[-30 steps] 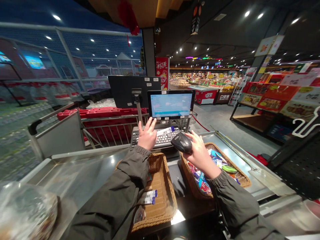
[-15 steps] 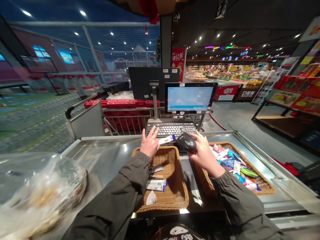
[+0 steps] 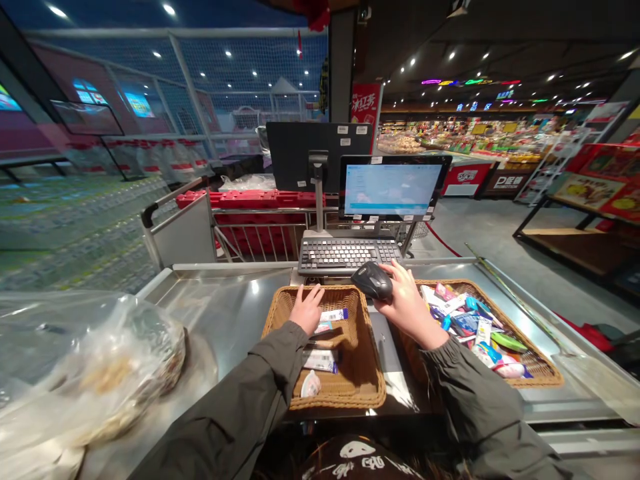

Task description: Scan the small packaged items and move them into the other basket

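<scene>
My right hand point(image 3: 411, 303) grips a black handheld barcode scanner point(image 3: 373, 281), its head pointing left above the gap between two wicker baskets. Over the back left part of the left basket point(image 3: 379, 393), my left hand point(image 3: 306, 311) has its fingers spread. A white and blue snack packet point(image 3: 335, 315) lies right beside its fingers, inside that basket. Below are more narrow packets point(image 3: 321, 361) and a small whitish cup-shaped pack point(image 3: 311, 384). The right basket point(image 3: 547, 380) holds a heap of colourful wrapped snacks point(image 3: 480, 325), partly behind my right arm.
Behind the baskets stand a keyboard point(image 3: 350, 253), a lit monitor point(image 3: 391, 189) and a second screen point(image 3: 295, 157) seen from behind. A clear plastic bag point(image 3: 110, 367) with something inside sits on the metal counter point(image 3: 225, 300) at left. A shopping cart point(image 3: 260, 240) stands beyond.
My left hand has moved down from near the keyboard into the left basket, and the white and blue packet has gone down with it. The scanner remains in my right hand.
</scene>
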`<state>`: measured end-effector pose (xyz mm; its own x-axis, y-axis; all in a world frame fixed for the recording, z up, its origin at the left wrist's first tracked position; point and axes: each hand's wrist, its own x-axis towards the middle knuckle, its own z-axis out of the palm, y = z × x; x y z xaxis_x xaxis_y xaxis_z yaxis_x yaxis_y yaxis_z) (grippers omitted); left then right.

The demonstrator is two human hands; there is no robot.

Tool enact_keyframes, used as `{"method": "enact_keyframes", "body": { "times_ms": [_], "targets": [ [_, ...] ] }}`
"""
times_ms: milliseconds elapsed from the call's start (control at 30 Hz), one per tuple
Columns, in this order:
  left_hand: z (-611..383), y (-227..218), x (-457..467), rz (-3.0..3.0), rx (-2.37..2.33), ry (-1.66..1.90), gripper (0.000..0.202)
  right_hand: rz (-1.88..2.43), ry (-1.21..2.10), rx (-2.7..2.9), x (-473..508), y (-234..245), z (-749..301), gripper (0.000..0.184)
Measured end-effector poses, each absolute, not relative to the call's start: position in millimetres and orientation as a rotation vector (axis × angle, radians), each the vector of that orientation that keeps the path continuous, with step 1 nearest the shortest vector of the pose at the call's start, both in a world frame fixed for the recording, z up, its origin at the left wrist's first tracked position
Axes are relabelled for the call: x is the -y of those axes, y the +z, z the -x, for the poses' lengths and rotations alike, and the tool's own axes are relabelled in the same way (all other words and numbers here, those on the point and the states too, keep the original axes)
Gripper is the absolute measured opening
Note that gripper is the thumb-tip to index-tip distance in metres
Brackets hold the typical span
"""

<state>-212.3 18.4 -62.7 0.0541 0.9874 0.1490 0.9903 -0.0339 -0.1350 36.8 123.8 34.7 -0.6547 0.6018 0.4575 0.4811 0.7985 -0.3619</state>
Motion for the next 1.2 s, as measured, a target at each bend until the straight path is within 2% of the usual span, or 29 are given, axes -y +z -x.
{"method": "enact_keyframes", "body": {
  "times_ms": [400, 567, 767, 1000, 1200],
  "targets": [
    [214.5, -108.3, -16.4, 2.332, 2.140, 0.333, 0.018, 0.804, 0.246, 2.394, -125.7, 38.3, -43.5, 0.046],
    [211.3, -108.9, -15.6, 2.324, 2.172, 0.347, 0.016, 0.838, 0.269, 2.391, -126.7, 37.7, -50.6, 0.046],
    [179.9, -71.0, -33.5, 2.363, 2.012, 0.000, 0.028, 0.875, 0.299, 2.338, -131.2, 39.1, -71.2, 0.049],
    [103.8, -13.4, -91.7, 2.405, 1.701, -0.363, 0.040, 0.901, 0.211, 2.197, -146.5, 66.5, -129.2, 0.051],
    [24.5, -16.3, -155.0, 2.485, 1.660, -0.439, 0.043, 1.041, 0.107, 2.083, -166.5, 78.4, -186.6, 0.054]
  ]
}}
